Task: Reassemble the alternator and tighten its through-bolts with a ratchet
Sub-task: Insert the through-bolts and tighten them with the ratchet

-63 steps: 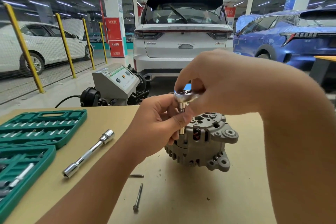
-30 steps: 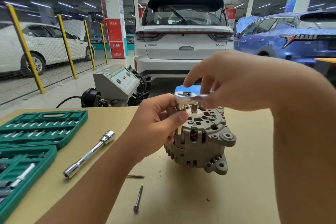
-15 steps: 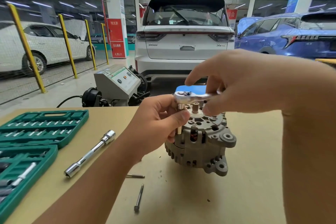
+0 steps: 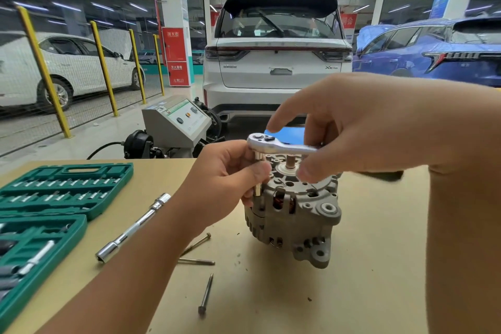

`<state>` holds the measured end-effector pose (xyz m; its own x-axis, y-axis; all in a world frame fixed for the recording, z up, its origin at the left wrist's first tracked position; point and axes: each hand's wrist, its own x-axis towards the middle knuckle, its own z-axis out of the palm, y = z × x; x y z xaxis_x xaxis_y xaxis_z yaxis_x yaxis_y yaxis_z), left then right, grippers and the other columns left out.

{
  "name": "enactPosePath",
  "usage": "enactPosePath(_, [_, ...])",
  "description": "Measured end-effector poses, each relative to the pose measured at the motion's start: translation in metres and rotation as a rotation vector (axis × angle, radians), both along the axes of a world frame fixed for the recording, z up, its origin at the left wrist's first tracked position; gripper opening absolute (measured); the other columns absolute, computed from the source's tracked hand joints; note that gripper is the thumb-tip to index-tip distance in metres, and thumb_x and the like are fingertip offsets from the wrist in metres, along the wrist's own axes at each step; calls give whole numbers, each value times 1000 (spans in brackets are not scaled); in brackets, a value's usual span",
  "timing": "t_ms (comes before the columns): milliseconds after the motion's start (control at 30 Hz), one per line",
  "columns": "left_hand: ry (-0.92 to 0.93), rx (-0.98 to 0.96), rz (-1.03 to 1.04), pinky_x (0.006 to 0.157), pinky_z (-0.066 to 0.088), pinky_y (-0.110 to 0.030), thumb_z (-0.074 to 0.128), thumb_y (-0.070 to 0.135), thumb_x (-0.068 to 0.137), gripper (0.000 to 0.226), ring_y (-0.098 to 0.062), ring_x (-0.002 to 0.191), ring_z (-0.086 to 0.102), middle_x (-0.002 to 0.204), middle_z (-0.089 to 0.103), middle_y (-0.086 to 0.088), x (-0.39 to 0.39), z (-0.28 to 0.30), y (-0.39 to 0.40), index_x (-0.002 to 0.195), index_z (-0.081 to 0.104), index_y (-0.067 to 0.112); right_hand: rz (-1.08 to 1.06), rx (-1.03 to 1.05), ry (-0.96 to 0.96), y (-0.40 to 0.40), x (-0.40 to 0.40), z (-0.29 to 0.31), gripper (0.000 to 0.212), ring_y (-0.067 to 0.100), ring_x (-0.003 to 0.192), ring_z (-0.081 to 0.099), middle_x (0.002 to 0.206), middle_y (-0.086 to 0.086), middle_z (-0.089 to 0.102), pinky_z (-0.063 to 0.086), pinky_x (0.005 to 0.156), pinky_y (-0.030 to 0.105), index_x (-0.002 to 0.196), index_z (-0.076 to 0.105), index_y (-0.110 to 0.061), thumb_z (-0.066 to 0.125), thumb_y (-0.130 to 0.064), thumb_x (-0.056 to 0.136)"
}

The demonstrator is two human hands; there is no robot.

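Alternator (image 4: 294, 214) under both hands, left hand (image 4: 230, 179) pinching socket (image 4: 258, 173), right hand (image 4: 352, 127) gripping ratchet (image 4: 273, 144)

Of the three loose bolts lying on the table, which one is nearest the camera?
The dark bolt, lying alone and nearly upright in the picture, head toward the camera. The other two bolts lie farther back, beside the left forearm.

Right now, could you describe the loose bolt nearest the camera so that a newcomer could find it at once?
Start at the grey alternator on the tan table. Left of it and nearer the camera lie three loose bolts. The nearest bolt lies alone, dark, running almost straight toward the camera, while the other two lie close together.
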<state>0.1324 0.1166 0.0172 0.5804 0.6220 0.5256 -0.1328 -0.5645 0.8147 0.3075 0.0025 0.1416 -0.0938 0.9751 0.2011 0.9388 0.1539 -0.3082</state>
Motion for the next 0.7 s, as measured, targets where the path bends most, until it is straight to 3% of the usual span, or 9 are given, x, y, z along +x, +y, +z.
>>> enactPosePath(67, [-21, 13, 5, 53, 55, -30, 74, 24, 91, 5, -15, 57, 60, 76, 71, -11, 2, -2, -1, 92, 77, 20, 2, 22, 73, 0, -2, -4, 49, 37, 74, 69, 76, 5, 70, 58, 76, 61, 64, 65, -42, 87, 1, 74])
enactPosePath(133, [-15, 18, -14, 53, 55, -31, 73, 28, 89, 6, -15, 57, 61, 78, 72, -10, 2, -1, -1, 92, 77, 26, -14, 45, 28, 2, -3, -2, 44, 38, 82, 67, 88, 8, 69, 58, 80, 58, 76, 64, -39, 84, 1, 77])
enactPosePath(267, [-13, 6, -42, 54, 56, -32, 73, 23, 90, 9, -15, 59, 62, 80, 73, -11, 0, 0, 1, 87, 77, 30, -120, 59, -160, 3, -7, 4, 40, 19, 92, 59, 108, -7, 63, 51, 69, 32, 110, 66, -45, 79, -18, 83])
enactPosePath(333, [-39, 16, -10, 54, 55, -33, 74, 23, 90, 6, -15, 57, 61, 76, 71, -10, 2, -2, 0, 86, 76, 26, -121, 31, -163, -3, -16, 4, 51, 10, 86, 57, 99, -18, 58, 45, 64, 29, 124, 62, -49, 81, -39, 78])
enactPosePath(433, [-50, 58, 36, 52, 54, -31, 76, 23, 89, 7, -16, 55, 60, 68, 66, -8, 4, -3, -1, 91, 76, 17, 37, -87, -110, -12, -21, 7, 56, 1, 69, 66, 84, -17, 68, 50, 61, 27, 120, 59, -58, 78, -58, 67])
enactPosePath(533, [-4, 94, 28, 52, 56, -31, 73, 17, 92, 5, -19, 54, 61, 68, 67, -7, 1, 0, 1, 93, 75, 13, 108, -130, -11, -14, -19, 9, 53, 0, 68, 71, 82, -20, 73, 58, 69, 34, 117, 61, -57, 83, -46, 70])
enactPosePath(633, [18, 83, 16, 54, 56, -31, 70, 7, 95, 8, -18, 56, 62, 69, 66, 0, -3, 0, 4, 93, 74, 14, -54, -10, -74, -7, -14, 6, 56, 5, 74, 70, 86, -14, 73, 59, 72, 33, 123, 62, -52, 79, -17, 82])
enactPosePath(700, [14, 57, 20, 54, 56, -32, 69, 8, 94, 8, -18, 57, 61, 70, 65, -5, -3, 0, 4, 92, 75, 14, -141, 28, -123, -4, -15, 5, 55, 10, 87, 63, 100, -15, 66, 53, 70, 30, 129, 60, -48, 77, -19, 85])
